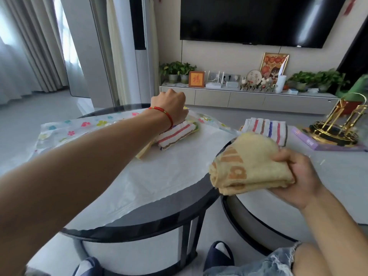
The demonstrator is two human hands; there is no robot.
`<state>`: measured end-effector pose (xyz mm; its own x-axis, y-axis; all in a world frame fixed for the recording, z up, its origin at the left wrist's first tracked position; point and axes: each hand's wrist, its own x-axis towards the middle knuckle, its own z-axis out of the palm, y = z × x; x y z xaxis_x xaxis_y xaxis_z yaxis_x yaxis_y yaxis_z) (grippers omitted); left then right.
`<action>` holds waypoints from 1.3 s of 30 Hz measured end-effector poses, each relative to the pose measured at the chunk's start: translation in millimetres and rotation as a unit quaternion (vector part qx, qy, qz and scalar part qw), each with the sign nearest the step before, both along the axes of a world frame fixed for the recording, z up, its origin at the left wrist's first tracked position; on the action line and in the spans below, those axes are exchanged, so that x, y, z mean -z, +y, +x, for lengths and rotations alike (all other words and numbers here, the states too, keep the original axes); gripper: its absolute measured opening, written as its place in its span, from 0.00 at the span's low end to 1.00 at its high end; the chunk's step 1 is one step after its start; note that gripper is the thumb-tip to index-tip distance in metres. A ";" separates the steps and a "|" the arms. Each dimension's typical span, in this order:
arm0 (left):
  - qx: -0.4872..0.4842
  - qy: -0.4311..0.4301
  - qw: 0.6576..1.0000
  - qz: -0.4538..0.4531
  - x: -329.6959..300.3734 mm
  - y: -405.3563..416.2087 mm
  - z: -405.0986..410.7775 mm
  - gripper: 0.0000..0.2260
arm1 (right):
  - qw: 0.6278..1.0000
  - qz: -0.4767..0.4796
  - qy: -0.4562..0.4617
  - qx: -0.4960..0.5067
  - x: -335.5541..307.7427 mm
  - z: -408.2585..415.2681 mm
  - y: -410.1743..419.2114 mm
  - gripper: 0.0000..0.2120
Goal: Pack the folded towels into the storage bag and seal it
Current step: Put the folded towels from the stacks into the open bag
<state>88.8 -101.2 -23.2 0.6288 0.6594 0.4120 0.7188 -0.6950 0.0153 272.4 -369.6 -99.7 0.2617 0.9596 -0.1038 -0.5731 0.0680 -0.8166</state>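
Towels: 4 visible, though the thin one is partly hidden. Yellow towel (251,166), folded, orange lettering, is held off the table in the right hand (296,176), thumb on top, fingers curled beneath. Its long axis runs roughly left-right, folded edges toward the camera, and it hangs over the gap between the two tables.

Striped towel (175,136), folded with red and brown stripes, lies on the bag (139,172); long axis runs near-left to far-right. A thin yellow towel (143,153) pokes out from under its near-left end, touching it. A second striped towel (265,129) with red, brown and blue stripes lies flat on the low table (338,176), just beyond the held towel, stripes running toward the camera.

Bag: 1, translucent, spread flat across the round table (159,214), floral-print end at the far-left. Cannot tell whether the striped towel is inside the bag or on top.

Left hand (169,105) is at the far end of the striped towel, fingers curled down, back of hand to the camera; what it grips is hidden, cannot tell. Red bracelet (165,114) on that wrist.

Tables: 2, round, dark-rimmed, side by side. On the low one, far right: a purple box (322,145) with a gold stand (342,124) on it.

Beyond: TV (258,20) on the wall, a cabinet (249,98) with plants and ornaments under it.
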 end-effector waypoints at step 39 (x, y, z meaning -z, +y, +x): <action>0.066 -0.019 0.998 0.012 15.0 -15.1 24.1 0.09 | 0.709 -0.085 -0.405 0.571 79.0 35.9 123.6 0.13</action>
